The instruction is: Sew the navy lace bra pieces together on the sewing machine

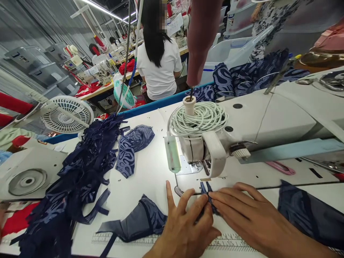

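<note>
A navy bra piece [157, 219] with patterned cups and plain sheer wings lies across the table edge, just in front of the sewing machine [195, 147]. My left hand [185, 222] holds its middle with bent fingertips, while one finger points out toward the machine. From the other side, my right hand [242, 211] presses the same narrow middle, its fingers close together. Two edges of the fabric stand side by side between my fingertips, close to the needle plate. The right part of the piece [301, 211] emerges beyond my right wrist. My hands cover most of the centre.
Left of the machine lies a separate patterned cup piece [126, 157], beside a long heap of navy pieces [86, 168]. Pale elastic cord [200, 116] is coiled on the machine head. Pink thread snips [281, 167] rest behind my right hand. A person in white [161, 68] sits ahead.
</note>
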{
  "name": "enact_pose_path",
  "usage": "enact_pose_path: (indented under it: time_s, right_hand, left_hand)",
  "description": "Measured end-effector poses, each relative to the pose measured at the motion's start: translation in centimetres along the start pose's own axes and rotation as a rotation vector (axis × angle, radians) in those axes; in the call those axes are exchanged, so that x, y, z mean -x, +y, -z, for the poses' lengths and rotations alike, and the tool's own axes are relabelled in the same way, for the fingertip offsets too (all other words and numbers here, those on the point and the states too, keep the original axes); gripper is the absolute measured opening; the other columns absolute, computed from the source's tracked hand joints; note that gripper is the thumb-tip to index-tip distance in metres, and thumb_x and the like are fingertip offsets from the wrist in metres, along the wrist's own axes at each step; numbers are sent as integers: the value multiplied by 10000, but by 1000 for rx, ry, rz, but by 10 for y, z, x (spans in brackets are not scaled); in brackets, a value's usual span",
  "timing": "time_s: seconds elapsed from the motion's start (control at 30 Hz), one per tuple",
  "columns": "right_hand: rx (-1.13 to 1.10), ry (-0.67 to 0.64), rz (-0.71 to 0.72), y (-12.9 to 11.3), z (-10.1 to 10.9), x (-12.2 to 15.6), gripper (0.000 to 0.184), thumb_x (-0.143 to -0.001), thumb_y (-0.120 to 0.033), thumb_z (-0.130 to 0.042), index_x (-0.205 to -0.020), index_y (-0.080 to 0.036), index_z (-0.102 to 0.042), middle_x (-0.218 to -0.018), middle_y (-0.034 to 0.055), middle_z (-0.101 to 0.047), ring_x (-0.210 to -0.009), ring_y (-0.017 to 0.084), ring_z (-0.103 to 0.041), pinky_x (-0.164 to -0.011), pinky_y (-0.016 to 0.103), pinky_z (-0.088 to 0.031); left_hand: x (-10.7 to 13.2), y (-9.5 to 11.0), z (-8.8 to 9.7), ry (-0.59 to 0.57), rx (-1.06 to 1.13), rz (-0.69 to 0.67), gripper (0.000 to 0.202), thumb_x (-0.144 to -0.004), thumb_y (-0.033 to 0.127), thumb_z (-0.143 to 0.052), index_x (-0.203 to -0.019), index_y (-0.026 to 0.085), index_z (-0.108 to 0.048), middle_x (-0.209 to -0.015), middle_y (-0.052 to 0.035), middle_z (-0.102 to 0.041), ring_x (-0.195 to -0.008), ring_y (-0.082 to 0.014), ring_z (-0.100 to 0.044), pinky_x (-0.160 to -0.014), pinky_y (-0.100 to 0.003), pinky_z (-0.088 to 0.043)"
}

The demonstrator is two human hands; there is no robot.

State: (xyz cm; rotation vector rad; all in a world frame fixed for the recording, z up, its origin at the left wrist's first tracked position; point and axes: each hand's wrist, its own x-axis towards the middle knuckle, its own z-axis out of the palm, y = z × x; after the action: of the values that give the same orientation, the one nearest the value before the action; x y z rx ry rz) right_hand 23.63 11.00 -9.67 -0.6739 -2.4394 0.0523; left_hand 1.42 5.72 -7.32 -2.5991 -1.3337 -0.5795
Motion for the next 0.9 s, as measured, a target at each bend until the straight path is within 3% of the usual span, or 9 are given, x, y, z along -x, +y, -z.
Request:
enact_pose_path:
  time_s: [0.3,0.6,0.67,0.77,0.83,0.9]
  right_hand:
    - [45,4,23,-1,3,-5,342,-986,-103,-378,-1091,-189,-691,-1155,39,-706,-1114,208,-595,-1139,446,-269]
    - [-74,19,-24,-3,10,-20,297,-996,-107,-394,-1049,-194,-673,-1038,18,-709,-1003,163,-617,-1057,401,-328]
    - [-85,41,-14,-3,14,-22,289,-991,-95,-404,-1039,-202,-668,-1030,8,-715,-993,155,-625,-1052,394,-340]
    - [-71,19,-12,-1,22,-20,277,-997,-119,-426,-1090,-226,-663,-1088,5,-717,-1022,154,-631,-1087,404,-337]
    - [-45,-16,14,0,29,-15,276,-990,-147,-467,-1182,-224,-649,-1172,31,-702,-1078,171,-627,-1107,414,-347]
    - [-26,1,40,-3,33,-11,312,-970,-142,-504,-1244,-208,-636,-1218,61,-691,-1114,191,-626,-1091,412,-391]
  left_hand:
    - [-4,-1,-2,57,3,-14,358,-953,505,-620,-1135,209,-709,-1283,9,-699,-1184,-259,-588,-1246,-648,99]
    - [1,0,1,-47,-11,-4,420,-985,523,-563,-1251,210,-647,-1340,-30,-663,-1281,-251,-548,-1256,-626,79]
    - [3,4,6,-28,-31,-1,380,-990,477,-572,-1255,213,-642,-1321,-44,-669,-1299,-255,-543,-1267,-627,-4]
    - [14,6,25,95,3,43,233,-988,306,-587,-1172,185,-664,-1172,-71,-715,-1147,-225,-626,-1205,-522,-335]
    - [30,2,42,206,27,117,182,-961,168,-584,-1124,156,-665,-1006,-79,-719,-940,-193,-656,-972,-398,-528]
    - [52,-7,56,289,-14,229,221,-933,71,-578,-1125,152,-651,-890,-64,-687,-801,-171,-630,-761,-316,-543]
